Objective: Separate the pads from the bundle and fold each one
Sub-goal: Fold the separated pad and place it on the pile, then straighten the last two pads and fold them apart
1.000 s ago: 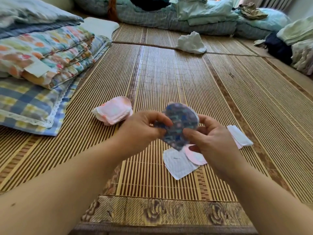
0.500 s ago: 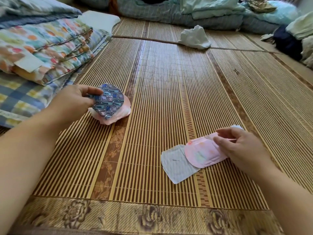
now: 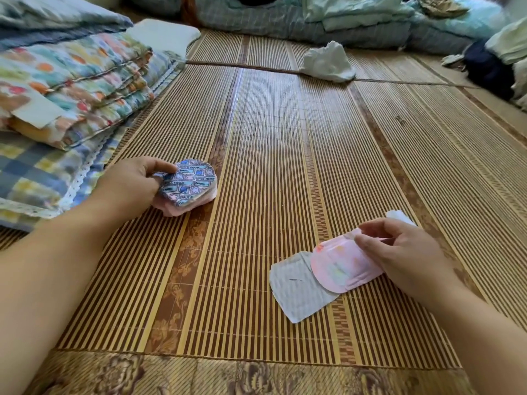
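A folded blue patterned pad [image 3: 190, 182] lies on top of a folded pink pad [image 3: 182, 208] at the left of the bamboo mat [image 3: 285, 155]. My left hand [image 3: 134, 185] holds the blue pad by its left edge, thumb on top. At the right, a pink pad [image 3: 340, 267] lies over a pale striped pad [image 3: 296, 289]. My right hand [image 3: 405, 252] pinches the pink pad's far edge. A white piece [image 3: 399, 216] shows just behind that hand.
Folded floral and checked quilts [image 3: 65, 109] are stacked along the left. A crumpled white cloth [image 3: 328, 64] lies on the mat at the back. Bedding and clothes [image 3: 356, 21] are piled along the far edge and right side.
Both hands held the blue pad in front of me a second ago. My left hand carried it left onto the folded pink pad; my right hand dropped to the pink pad at the right.
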A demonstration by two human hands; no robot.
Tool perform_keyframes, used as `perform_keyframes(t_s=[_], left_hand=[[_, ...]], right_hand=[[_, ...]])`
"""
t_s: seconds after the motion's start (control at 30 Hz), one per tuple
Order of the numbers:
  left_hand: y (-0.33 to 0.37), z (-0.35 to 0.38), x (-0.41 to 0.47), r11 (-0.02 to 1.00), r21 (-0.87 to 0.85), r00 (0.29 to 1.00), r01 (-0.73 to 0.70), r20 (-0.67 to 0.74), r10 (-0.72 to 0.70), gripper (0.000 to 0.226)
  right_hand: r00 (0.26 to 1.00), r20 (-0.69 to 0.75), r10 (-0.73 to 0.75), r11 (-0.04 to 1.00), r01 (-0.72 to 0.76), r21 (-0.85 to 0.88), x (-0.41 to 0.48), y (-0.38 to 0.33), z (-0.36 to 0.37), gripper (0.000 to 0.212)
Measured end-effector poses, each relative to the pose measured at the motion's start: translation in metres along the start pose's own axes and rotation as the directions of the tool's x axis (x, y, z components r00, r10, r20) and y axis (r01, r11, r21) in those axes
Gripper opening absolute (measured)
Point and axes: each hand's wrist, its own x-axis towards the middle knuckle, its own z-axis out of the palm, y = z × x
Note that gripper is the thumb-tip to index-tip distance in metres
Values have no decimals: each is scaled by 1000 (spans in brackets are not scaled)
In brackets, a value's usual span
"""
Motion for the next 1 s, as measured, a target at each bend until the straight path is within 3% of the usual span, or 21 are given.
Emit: perform_keyframes(t_s=[0.13, 0.23, 0.3, 0.37, 0.43, 0.53, 0.6, 0.73, 0.87, 1.0], left_hand=[[8, -6, -5, 993, 114, 995, -25, -95, 36, 16], [26, 1, -23, 973, 211, 978, -90, -167, 127, 25], [46, 20, -54, 946, 234, 969, -226, -50, 243, 37], [69, 45, -91, 906, 220, 927, -362, 184, 326, 55], [82, 67, -119, 872, 257, 872, -417, 385, 304, 70], [84, 84, -135, 821, 418, 865, -389, 472, 169, 81], [82, 85, -136, 800, 483, 879, -355, 464, 110, 75], [83, 82, -134, 825, 426, 848, -373, 517, 116, 29], [86, 75, -129, 839, 364, 834, -405, 523, 176, 23], [84, 61, -120, 941, 197, 836, -276, 533, 133, 19]], right_hand=[[999, -32, 9, 999, -10, -36, -2, 2, -4, 28], [1000, 3, -6, 987, 7, -158, -6, 0, -5, 36], [997, 71, -4, 971, 21, -240, -10, -6, -3, 41], [993, 116, 11, 952, 25, -305, -12, -10, -2, 40], [987, 154, 41, 934, 17, -356, -14, -15, -2, 35], [974, 203, 101, 918, -12, -397, -24, -24, -3, 32], [961, 247, 122, 922, -17, -388, -35, -30, -3, 29], [944, 286, 167, 942, -67, -329, -49, -27, -6, 32], [951, 126, 282, 878, -202, -433, -48, -7, -20, 66], [912, 134, 388, 852, -299, -431, -46, 6, -38, 80]])
